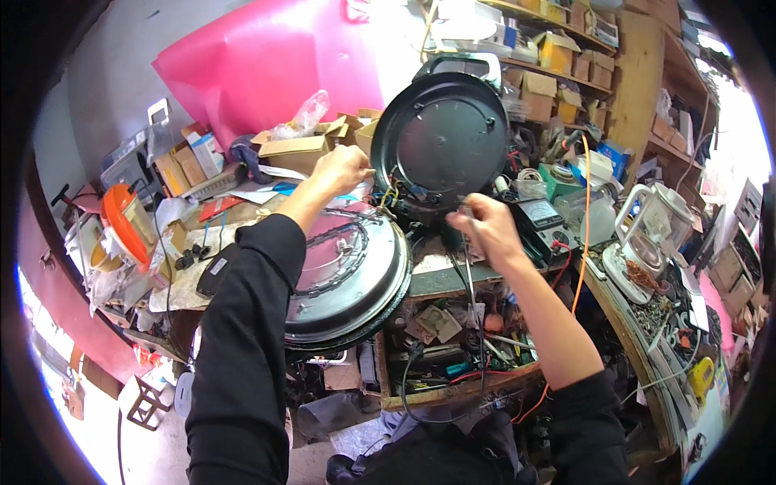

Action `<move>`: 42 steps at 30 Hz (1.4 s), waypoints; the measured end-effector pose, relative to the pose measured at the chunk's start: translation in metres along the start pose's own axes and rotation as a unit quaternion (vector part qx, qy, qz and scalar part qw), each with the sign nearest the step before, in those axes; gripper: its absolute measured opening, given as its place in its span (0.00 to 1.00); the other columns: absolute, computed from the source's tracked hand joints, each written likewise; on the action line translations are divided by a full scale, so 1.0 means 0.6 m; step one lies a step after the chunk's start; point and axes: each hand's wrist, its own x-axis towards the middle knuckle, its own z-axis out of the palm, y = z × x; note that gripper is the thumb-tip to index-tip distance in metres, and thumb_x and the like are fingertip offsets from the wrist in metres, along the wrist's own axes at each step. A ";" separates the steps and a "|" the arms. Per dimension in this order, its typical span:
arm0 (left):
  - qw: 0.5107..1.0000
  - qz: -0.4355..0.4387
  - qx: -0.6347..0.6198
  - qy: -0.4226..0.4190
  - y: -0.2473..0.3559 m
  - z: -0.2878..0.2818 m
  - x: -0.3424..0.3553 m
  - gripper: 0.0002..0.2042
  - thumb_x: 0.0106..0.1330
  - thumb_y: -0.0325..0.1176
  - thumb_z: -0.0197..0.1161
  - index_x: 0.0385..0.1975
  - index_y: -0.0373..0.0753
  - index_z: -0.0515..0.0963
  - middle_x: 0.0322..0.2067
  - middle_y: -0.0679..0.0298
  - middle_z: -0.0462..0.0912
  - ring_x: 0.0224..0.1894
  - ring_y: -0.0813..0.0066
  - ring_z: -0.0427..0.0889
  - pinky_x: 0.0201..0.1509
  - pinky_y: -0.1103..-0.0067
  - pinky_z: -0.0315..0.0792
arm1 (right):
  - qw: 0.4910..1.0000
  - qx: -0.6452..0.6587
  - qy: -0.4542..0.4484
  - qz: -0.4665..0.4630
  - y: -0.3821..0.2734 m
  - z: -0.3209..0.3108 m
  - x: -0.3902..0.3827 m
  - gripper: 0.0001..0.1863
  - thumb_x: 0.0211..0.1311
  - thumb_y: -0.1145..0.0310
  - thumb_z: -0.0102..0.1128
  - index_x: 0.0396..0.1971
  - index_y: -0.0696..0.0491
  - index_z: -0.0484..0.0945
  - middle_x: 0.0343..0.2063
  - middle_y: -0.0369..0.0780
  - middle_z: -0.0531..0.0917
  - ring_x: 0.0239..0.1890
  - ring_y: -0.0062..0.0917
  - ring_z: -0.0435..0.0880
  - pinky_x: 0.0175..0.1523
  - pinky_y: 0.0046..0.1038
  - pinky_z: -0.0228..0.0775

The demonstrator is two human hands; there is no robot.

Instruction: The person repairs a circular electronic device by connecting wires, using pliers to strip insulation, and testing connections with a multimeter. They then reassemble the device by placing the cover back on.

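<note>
L hand (pixel 341 170) curled on left rim of upturned black cooker base (pixel 440 133), far centre. R hand (pixel 485 230) pinching thin tool (pixel 471 283) w/ cord, just below base wires (pixel 396 196).

Count by kind, head view. Hands: two, a left hand (pixel 341 168) and a right hand (pixel 487 230), both bare, both with black sleeves. Black round appliance bases held upright: one (pixel 440 137). Large round metal pans lying beside it: one (pixel 347 275). Multimeters: one (pixel 540 218). Clear glass kettles on a white base: one (pixel 653 222). Orange-lidded containers at far left: one (pixel 125 220). Pink plastic sheets at the back: one (pixel 275 61). Open wooden drawers full of small tools: one (pixel 453 343). Orange cables hanging down the bench: one (pixel 584 218). Cardboard boxes on bench and shelves: too many and too overlapped to count exactly.
</note>
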 end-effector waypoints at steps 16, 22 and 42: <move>0.988 -0.008 0.002 -0.152 -0.009 -0.010 0.006 0.17 0.55 0.42 0.72 0.38 0.35 0.86 0.36 0.49 0.87 0.40 0.55 0.87 0.46 0.67 0.79 | 0.975 -0.090 0.080 0.186 0.055 -0.198 0.015 0.05 0.48 0.78 0.64 0.20 0.63 0.79 0.18 0.40 0.80 0.17 0.24 0.79 0.21 0.29 0.76; 0.979 0.052 -0.007 -0.197 0.019 -0.043 -0.018 0.15 0.59 0.37 0.70 0.39 0.33 0.86 0.35 0.53 0.88 0.39 0.61 0.87 0.46 0.71 0.78 | 0.894 -0.423 0.088 0.122 0.074 -0.192 0.048 0.11 0.46 0.76 0.63 0.31 0.62 0.85 0.32 0.54 0.86 0.35 0.40 0.89 0.42 0.39 0.81; 0.992 0.037 0.006 -0.117 0.047 -0.042 -0.036 0.15 0.62 0.40 0.67 0.39 0.35 0.85 0.34 0.49 0.87 0.39 0.57 0.87 0.48 0.68 0.79 | 0.885 -0.433 0.162 -0.062 0.108 -0.134 0.067 0.15 0.52 0.70 0.58 0.40 0.58 0.82 0.42 0.52 0.82 0.46 0.47 0.82 0.51 0.45 0.74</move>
